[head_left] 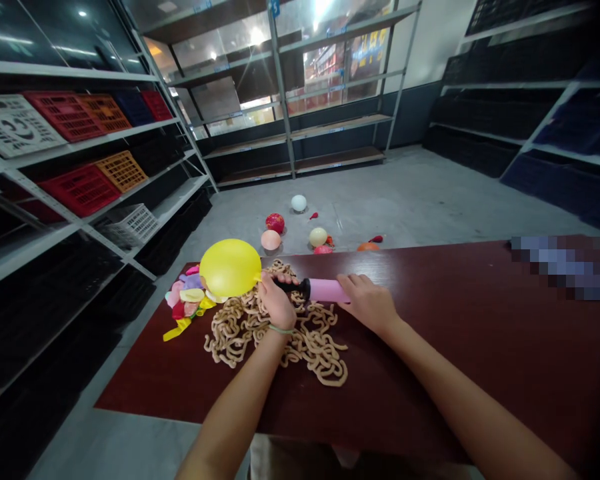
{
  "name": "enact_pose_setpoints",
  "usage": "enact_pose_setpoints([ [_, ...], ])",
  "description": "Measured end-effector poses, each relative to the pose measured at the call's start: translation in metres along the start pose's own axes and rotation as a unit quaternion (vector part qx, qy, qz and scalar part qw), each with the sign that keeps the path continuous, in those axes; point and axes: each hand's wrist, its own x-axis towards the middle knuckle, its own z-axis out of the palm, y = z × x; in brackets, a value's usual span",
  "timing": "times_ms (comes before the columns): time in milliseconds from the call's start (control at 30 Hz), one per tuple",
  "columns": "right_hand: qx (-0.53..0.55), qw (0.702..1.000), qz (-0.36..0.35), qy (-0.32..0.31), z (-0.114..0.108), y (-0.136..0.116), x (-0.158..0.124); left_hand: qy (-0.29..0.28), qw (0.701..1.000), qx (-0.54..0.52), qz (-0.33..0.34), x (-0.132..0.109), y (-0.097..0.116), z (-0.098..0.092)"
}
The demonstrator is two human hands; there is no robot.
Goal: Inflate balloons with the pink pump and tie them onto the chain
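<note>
A yellow balloon (231, 268), swollen with air, sits on the nozzle end of a hand pump (327, 291) with a pink barrel and a black front part. My left hand (279, 303) is closed around the balloon's neck and the pump's black end. Around the pink barrel's right end my right hand (370, 303) is closed. Below the pump, a tangled heap of tan uninflated long balloons (325, 353) spreads over the table. Left of that heap lies a small pile of limp coloured balloons (183, 297), partly hidden behind the yellow one.
The dark red-brown table (455, 360) ends at its far edge, beyond which several balloons, among them a white balloon (299, 203), lie on the grey floor (405, 193). Shelves with plastic crates (80, 190) stand left. A pixelated patch covers the table's right end.
</note>
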Motion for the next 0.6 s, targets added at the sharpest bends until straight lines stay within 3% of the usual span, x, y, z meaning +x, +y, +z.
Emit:
enact_pose_setpoints([
  [133, -0.011, 1.000, 0.010, 0.018, 0.001, 0.032, 0.002, 0.000, 1.000, -0.019, 0.011, 0.013, 0.024, 0.000],
  [233, -0.022, 0.999, 0.034, 0.030, 0.001, 0.043, 0.003, 0.035, 0.999, -0.018, 0.037, 0.023, 0.038, -0.006],
  [400, -0.042, 0.998, 0.036, 0.012, -0.006, 0.014, 0.002, 0.096, 0.993, -0.011, 0.074, 0.022, 0.033, -0.011],
  [500, -0.027, 0.999, 0.026, -0.005, -0.010, -0.011, -0.001, 0.086, 0.995, 0.003, 0.057, 0.009, 0.016, -0.010],
  [600, 0.000, 1.000, 0.016, -0.017, -0.008, -0.020, -0.003, 0.041, 0.999, 0.007, 0.027, -0.004, 0.000, -0.007],
])
